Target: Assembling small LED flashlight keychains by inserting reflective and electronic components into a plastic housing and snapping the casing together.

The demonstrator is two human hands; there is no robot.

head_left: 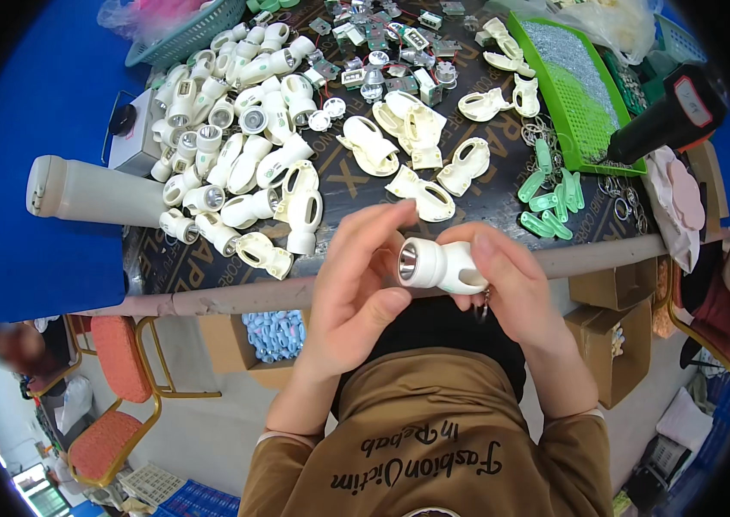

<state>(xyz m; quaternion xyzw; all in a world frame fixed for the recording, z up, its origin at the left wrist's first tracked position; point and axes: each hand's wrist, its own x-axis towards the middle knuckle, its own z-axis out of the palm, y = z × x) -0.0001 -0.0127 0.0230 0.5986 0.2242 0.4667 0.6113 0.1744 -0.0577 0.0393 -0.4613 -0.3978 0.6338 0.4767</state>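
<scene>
A small white flashlight [441,264] with a shiny reflector at its front is in my right hand [511,280], fingers and thumb closed round its rear. A short metal key chain [484,303] hangs below it. My left hand [354,293] is open beside the lens end, thumb and fingers apart, and nothing shows in its palm. Beyond my hands lie loose cream shell halves [421,196]. A heap of white flashlights [244,164] covers the table's left part, several with reflectors showing.
Circuit boards with reflectors [382,60] lie at the back. On the right are a green tray [585,142] of small metal parts, green plastic pieces [559,202] and a black power screwdriver [680,112]. A white cylinder [93,191] juts over the left edge. Cardboard boxes [611,345] stand under the table.
</scene>
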